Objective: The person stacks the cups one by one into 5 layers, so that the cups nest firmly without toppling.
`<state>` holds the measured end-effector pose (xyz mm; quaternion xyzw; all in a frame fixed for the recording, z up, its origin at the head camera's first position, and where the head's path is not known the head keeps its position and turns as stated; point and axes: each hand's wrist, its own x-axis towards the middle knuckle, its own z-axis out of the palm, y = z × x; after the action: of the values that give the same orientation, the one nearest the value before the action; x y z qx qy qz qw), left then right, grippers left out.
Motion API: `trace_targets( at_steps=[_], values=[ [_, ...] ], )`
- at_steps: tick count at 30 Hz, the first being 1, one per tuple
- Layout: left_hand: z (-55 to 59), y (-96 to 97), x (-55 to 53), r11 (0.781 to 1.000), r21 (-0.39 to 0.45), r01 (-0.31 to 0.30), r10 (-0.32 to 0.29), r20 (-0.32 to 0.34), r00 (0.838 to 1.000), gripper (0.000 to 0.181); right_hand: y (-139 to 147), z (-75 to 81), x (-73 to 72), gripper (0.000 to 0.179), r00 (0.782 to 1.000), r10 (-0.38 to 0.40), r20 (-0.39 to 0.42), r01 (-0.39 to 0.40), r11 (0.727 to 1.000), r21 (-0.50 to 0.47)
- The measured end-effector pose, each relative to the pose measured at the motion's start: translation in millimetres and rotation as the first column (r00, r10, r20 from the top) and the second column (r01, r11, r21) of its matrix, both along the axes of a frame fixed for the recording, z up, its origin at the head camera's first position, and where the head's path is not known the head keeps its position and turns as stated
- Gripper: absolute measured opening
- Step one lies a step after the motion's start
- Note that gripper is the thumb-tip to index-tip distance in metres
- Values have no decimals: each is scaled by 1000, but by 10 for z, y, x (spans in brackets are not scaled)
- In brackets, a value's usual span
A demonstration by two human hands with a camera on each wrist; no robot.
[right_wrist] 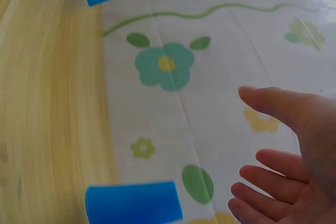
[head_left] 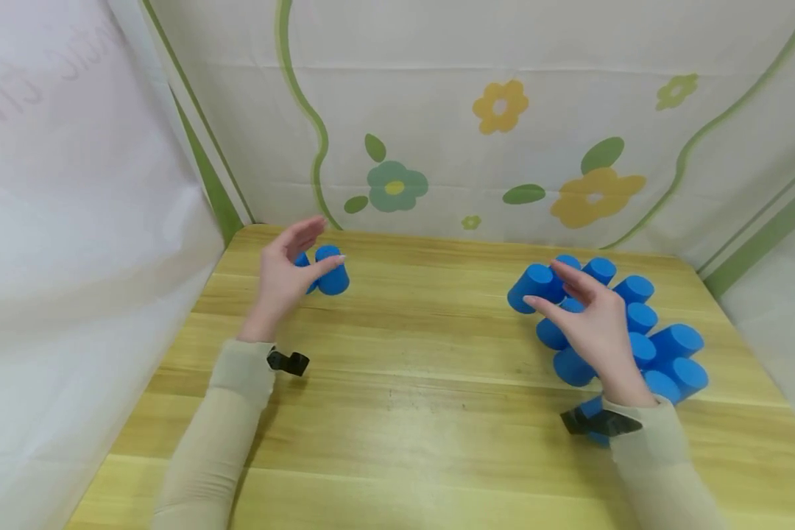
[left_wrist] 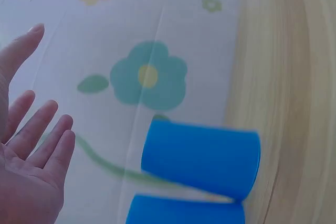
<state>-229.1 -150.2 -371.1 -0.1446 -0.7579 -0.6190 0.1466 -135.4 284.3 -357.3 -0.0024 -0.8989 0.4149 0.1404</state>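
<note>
Two blue cups stand side by side at the far left of the wooden table, apparently upside down. My left hand is raised just beside them, thumb and fingers spread with nothing between them; in the left wrist view a blue cup shows clear of the fingers. On the right, my right hand hovers over a group of several blue cups, thumb and fingers apart and holding nothing. Nearest its fingertips is the group's front-left blue cup, seen low in the right wrist view as a blue cup.
The wooden table runs back to a white curtain printed with flowers. Another white sheet hangs along the left side. A lone blue cup is partly hidden under the right wrist's black camera strap.
</note>
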Motion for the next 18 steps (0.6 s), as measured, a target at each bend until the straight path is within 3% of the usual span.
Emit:
trace_targets(
  at_steps=[7, 14, 18],
  values=[
    [215, 465, 216, 991, -12, 136, -136, 36, 990, 60, 242, -36, 106, 78, 995, -67, 78, 61, 995, 76],
    [-175, 904, -51, 967, 25, 254, -254, 21, 967, 62, 359, -123, 138, 86, 983, -118, 143, 97, 985, 146],
    [-288, 1192, -96, 949, 65, 309, -310, 11, 951, 61, 372, -163, 132, 79, 985, -108, 133, 85, 982, 170]
  ],
)
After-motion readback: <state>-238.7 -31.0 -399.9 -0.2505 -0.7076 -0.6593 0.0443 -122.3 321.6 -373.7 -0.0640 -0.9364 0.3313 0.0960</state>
